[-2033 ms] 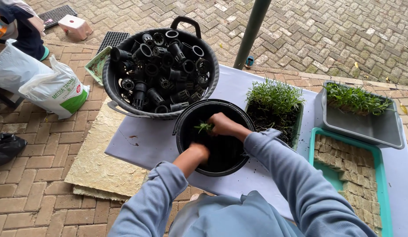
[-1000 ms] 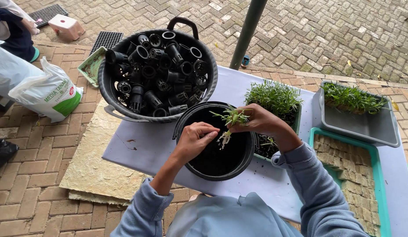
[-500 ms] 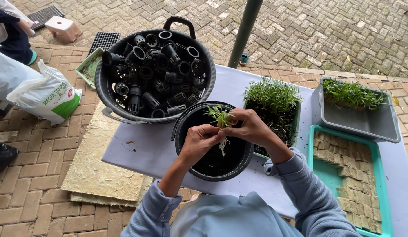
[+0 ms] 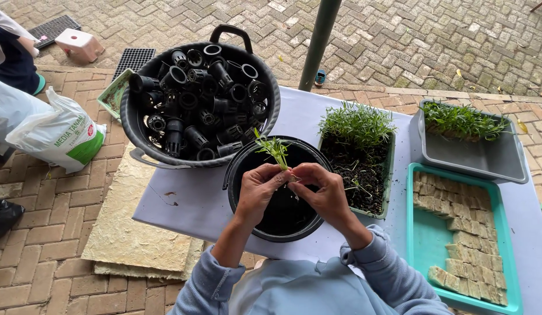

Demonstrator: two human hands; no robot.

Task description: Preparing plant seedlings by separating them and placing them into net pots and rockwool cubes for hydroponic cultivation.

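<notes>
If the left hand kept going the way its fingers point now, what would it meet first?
The left hand points toward the right hand, both pinching the green seedling over the black bucket. It would probably meet the right hand's fingers at once; they look already in contact.

On the tabletop (image 4: 189, 204) the bucket (image 4: 247, 224) stands nearest the person, with both hands meeting above it and a seedling (image 4: 275, 150) between them. Behind it to the left sits the tub (image 4: 136, 131) filled with net pots (image 4: 204, 99); just right of the bucket stands the seedling tray (image 4: 364, 157). Farther right lie the flat tray (image 4: 425, 233) holding sponge cubes (image 4: 469, 233) and, behind that, a bin (image 4: 475, 160) with sprouts.
</notes>
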